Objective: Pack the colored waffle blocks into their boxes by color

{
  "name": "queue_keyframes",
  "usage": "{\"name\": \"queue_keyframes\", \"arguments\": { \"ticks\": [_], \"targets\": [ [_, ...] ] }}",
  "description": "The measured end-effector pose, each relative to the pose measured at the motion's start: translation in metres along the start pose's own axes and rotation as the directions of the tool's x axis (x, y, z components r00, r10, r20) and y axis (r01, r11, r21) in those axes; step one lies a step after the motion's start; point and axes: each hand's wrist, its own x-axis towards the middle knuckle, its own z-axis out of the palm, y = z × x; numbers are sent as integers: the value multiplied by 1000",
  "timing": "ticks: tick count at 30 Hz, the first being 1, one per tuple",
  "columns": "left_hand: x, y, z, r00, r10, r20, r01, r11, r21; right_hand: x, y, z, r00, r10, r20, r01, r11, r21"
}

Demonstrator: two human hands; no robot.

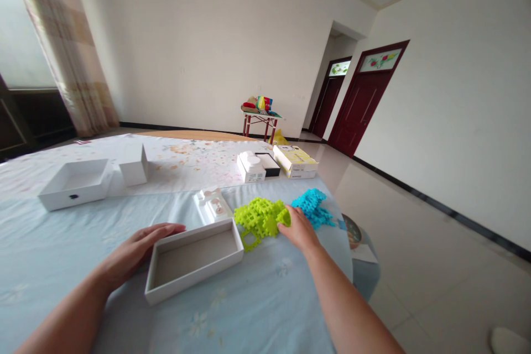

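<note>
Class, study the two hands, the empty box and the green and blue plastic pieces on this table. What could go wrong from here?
The blue pieces lie close to the table's right edge, beside the right hand; a sweep of that hand might knock them to the floor.
The green pieces look interlocked, so lifting one may drag others along and scatter them.
The left hand only lies flat against the empty box; the box could slide if bumped.

box [194, 257]: matt cardboard, white outside, dull grey inside
green blocks [259, 218]: plastic, you'll spot a slight shine
blue blocks [313, 206]: same plastic tbh
tablecloth [265, 310]: smooth cloth, zero sheen
floor [415, 254]: glossy tile, you can see light bouncing off it
doors [360, 105]: dark wood, bit glossy
</note>
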Motion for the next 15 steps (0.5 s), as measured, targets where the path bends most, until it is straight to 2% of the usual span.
{"name": "queue_keyframes", "arguments": {
  "ticks": [4,8,11,13,15],
  "targets": [
    [-4,3,2,1000,29,-9,-30,999,-18,1,7,2,1000,9,5,-9,1000,8],
    [-7,4,5,999,45,-20,-46,999,-13,1,2,-8,994,-12,-106,19,998,61],
    [-8,3,7,998,58,-19,-58,998,-20,-2,-24,-25,970,-185,-157,214,957,194],
    [-9,3,8,998,68,-19,-69,997,-22,-6,-54,-37,934,-347,-89,357,883,305],
    [-9,3,9,997,77,-29,-78,997,-22,-8,-89,-45,864,-502,30,446,792,416]
  ]
}}
